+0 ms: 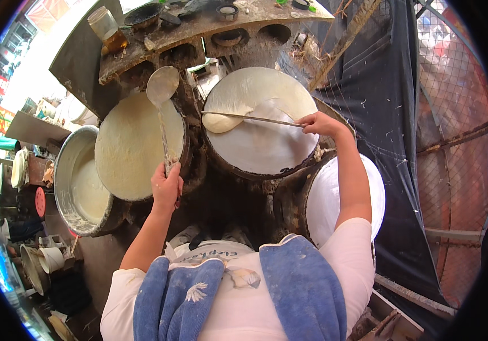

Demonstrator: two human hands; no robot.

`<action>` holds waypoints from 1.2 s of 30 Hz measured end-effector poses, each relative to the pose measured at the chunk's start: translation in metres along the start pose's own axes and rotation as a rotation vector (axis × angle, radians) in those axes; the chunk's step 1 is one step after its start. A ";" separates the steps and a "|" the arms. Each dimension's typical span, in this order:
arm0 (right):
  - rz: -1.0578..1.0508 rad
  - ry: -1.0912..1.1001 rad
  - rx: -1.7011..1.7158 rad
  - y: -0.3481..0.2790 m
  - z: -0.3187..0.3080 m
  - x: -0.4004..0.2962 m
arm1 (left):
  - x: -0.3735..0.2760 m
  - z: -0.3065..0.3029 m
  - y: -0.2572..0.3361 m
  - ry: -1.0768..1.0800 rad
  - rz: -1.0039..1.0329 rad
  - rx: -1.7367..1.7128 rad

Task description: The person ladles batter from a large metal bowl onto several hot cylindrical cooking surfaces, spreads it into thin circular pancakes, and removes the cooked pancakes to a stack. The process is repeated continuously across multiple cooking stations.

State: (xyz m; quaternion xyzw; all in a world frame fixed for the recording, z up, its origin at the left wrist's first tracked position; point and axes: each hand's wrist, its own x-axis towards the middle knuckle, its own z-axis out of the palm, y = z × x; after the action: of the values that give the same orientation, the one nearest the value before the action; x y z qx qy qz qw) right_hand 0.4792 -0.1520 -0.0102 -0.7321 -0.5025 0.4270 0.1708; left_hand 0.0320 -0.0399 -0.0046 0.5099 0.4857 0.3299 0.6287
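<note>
My left hand (166, 186) grips the handle of a batter-coated ladle (163, 84), whose bowl is raised over the far edge of the left round griddle (139, 153). A pale layer of batter covers that griddle. In my right hand (321, 126) is a long thin stick or blade (252, 118), held across the middle griddle (269, 149). Pale batter (261, 87) spreads over that griddle's far part, with a thick rounded lump (222, 122) at the left by the stick's tip. The near part of its surface shows bare and whitish.
A large metal basin (83, 187) of pale liquid stands at the far left. Below my right forearm sits another round griddle (324, 200). A soot-stained ledge (210, 25) with a jar (107, 30) and bowls runs along the back. Dark sheeting (380, 85) hangs at the right.
</note>
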 end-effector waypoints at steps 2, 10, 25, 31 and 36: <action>0.050 0.078 0.033 -0.003 0.005 -0.025 | -0.004 -0.002 0.002 -0.009 0.002 -0.002; 0.172 0.658 0.101 -0.020 0.163 -0.131 | 0.000 -0.032 -0.009 -0.122 -0.043 0.015; 0.218 0.785 1.539 -0.223 0.373 0.046 | 0.037 -0.119 0.000 -0.382 -0.031 0.105; 0.275 0.725 1.140 -0.223 0.366 0.087 | 0.034 -0.116 0.006 -0.446 -0.073 0.134; 0.326 0.793 1.357 -0.205 0.369 0.044 | 0.033 -0.111 0.005 -0.493 -0.049 0.124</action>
State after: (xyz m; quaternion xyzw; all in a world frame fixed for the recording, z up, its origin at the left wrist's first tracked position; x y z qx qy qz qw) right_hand 0.0703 -0.0900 -0.1035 -0.6302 0.0779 0.3672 0.6797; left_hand -0.0628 0.0271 -0.0094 0.6005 0.3491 0.1498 0.7036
